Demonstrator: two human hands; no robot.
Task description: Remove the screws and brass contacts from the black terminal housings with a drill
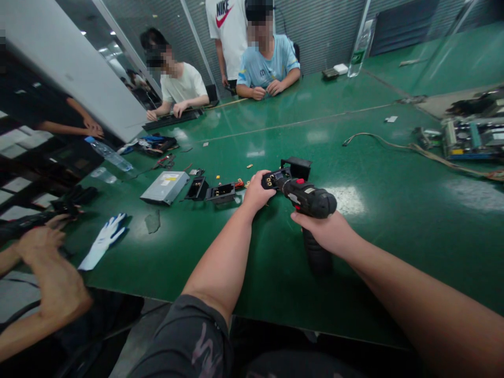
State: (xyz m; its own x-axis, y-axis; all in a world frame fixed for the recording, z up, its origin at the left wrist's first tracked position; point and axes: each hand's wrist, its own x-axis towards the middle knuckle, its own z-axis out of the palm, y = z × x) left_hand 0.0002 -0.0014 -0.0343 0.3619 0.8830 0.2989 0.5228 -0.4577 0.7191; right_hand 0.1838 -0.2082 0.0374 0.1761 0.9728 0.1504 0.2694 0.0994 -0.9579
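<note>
In my right hand (325, 228) is a black cordless drill (311, 198) with red buttons, its grip pointing down and its front end aimed away to the left. The drill's tip meets a small black plastic part with brass-coloured contacts (271, 181). My left hand (258, 194) is closed around that part and steadies it above the table. Just behind it sits a black open housing (297, 167); whether the two are joined I cannot tell. Left of my left hand lie two similar black housings (221, 193) and several small brass and orange pieces (239, 183).
A silver disc drive (165, 187), a white-and-blue glove (104, 241) and a water bottle (108, 153) lie to the left on the green table (275, 262). Circuit boards (472, 136) and a cable (394, 144) are at the right. Other people work across and at the left.
</note>
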